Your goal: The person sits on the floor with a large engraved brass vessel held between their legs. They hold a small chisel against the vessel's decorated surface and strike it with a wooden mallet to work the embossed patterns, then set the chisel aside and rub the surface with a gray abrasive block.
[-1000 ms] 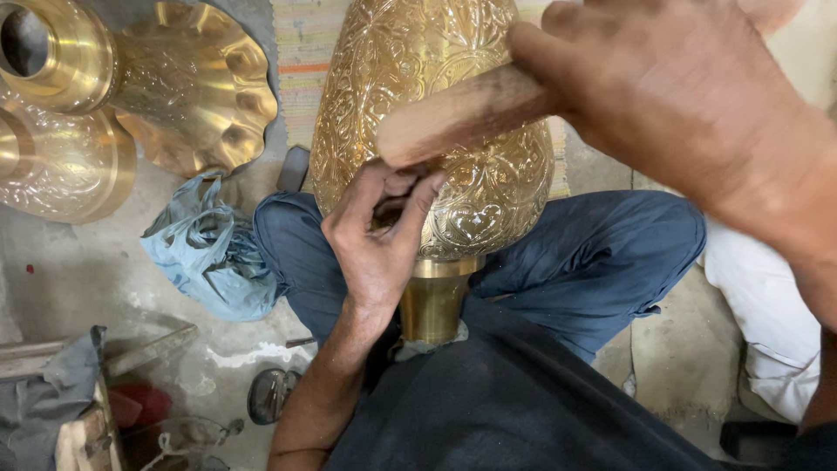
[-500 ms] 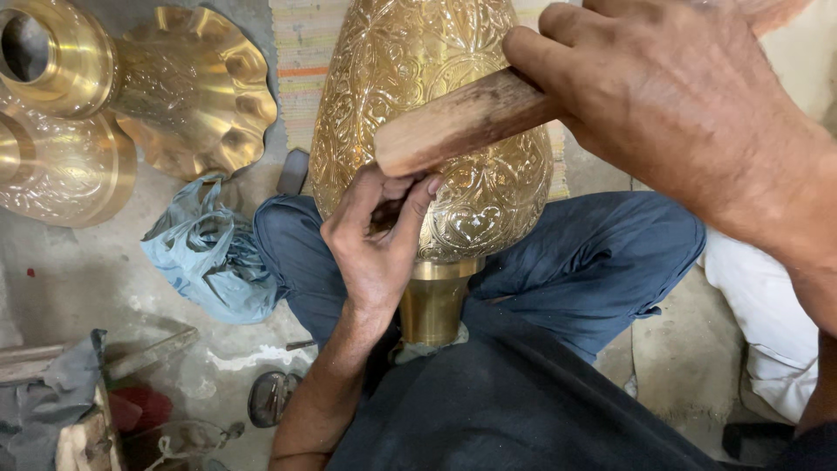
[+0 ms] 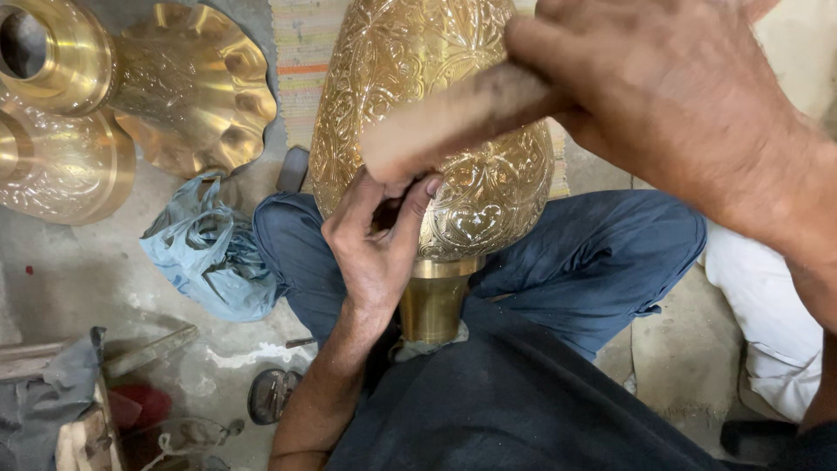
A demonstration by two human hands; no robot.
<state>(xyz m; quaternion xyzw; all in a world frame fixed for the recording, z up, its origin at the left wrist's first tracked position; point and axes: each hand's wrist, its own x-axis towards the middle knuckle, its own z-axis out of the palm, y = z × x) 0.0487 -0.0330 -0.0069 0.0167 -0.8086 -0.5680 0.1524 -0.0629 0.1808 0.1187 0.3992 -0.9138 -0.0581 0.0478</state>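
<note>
A large engraved brass vase (image 3: pixel 397 78) lies between my knees, its plain neck (image 3: pixel 433 301) pointing toward me. My left hand (image 3: pixel 375 249) presses against the vase's lower belly, fingers pinched on a small dark tool (image 3: pixel 386 212) that is mostly hidden. My right hand (image 3: pixel 671 96) grips a wooden mallet (image 3: pixel 445 122) by one end. The mallet is blurred, and its other end sits just above my left fingertips.
A fluted brass bowl (image 3: pixel 196 87), a round brass pot (image 3: pixel 44 52) and another brass vessel (image 3: pixel 61 166) stand at upper left. A crumpled blue plastic bag (image 3: pixel 209 253) lies by my left knee. A striped mat (image 3: pixel 301 52) lies under the vase, and white cloth (image 3: pixel 776 340) is at right.
The mallet has swung down and left onto the tool in my left hand and is now motion-blurred. My left hand and the vase stay in place.
</note>
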